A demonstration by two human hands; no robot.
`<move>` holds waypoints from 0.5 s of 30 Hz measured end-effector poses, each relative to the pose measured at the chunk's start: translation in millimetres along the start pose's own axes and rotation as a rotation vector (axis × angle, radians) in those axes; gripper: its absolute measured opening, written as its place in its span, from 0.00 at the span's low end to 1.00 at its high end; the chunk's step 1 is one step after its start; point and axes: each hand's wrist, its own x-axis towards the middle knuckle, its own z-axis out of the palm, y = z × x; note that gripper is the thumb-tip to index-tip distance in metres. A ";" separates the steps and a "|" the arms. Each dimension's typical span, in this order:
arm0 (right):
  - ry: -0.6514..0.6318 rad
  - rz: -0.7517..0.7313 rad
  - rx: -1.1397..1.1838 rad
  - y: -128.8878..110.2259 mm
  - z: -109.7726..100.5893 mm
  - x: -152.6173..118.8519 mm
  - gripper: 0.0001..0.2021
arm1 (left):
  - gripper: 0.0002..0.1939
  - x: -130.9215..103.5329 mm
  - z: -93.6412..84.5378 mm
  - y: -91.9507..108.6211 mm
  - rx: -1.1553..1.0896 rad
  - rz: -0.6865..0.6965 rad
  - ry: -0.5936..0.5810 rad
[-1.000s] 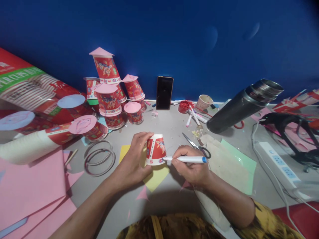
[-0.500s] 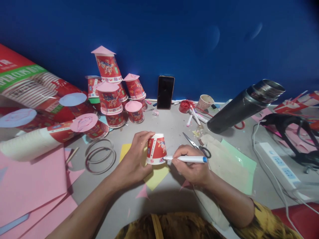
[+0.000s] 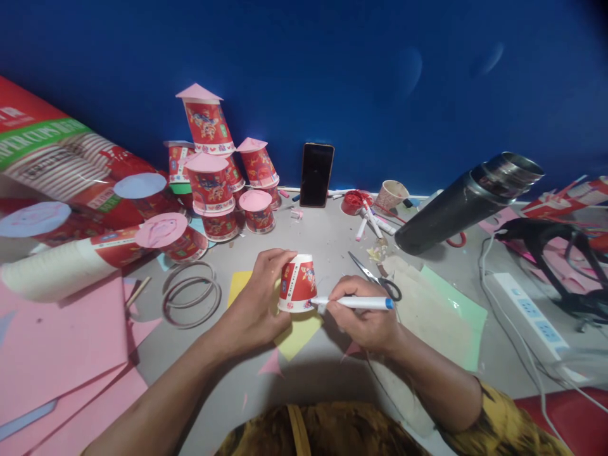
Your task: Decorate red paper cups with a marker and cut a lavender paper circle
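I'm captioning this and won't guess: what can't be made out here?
All in the head view:
Red cup: far side hidden behind its own front.
White marker: barrel partly covered by the right hand.
Marker tip: too small to tell if it touches the cup.
Paper-cup bag: cut off by the left edge.

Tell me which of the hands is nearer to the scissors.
Right. The right hand, gripping a marker, is just below the scissors in the view. The left hand, holding the cup, is farther off to their left.
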 end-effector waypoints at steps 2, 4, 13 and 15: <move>-0.006 -0.005 -0.006 -0.2 0.2 0.1 0.05 | 0.45 0.3 -0.3 1.5 -0.001 -0.004 -0.007; -0.022 -0.012 -0.008 -0.2 0.4 0.2 0.05 | 0.45 0.4 -0.6 2.6 -0.005 -0.012 -0.011; -0.023 0.011 0.008 -1.7 0.5 0.6 0.06 | 0.44 -0.1 -2.0 2.9 -0.015 -0.029 -0.016; -0.015 0.003 0.012 -2.1 1.0 0.6 0.05 | 0.43 0.5 -2.5 2.9 -0.013 -0.033 -0.019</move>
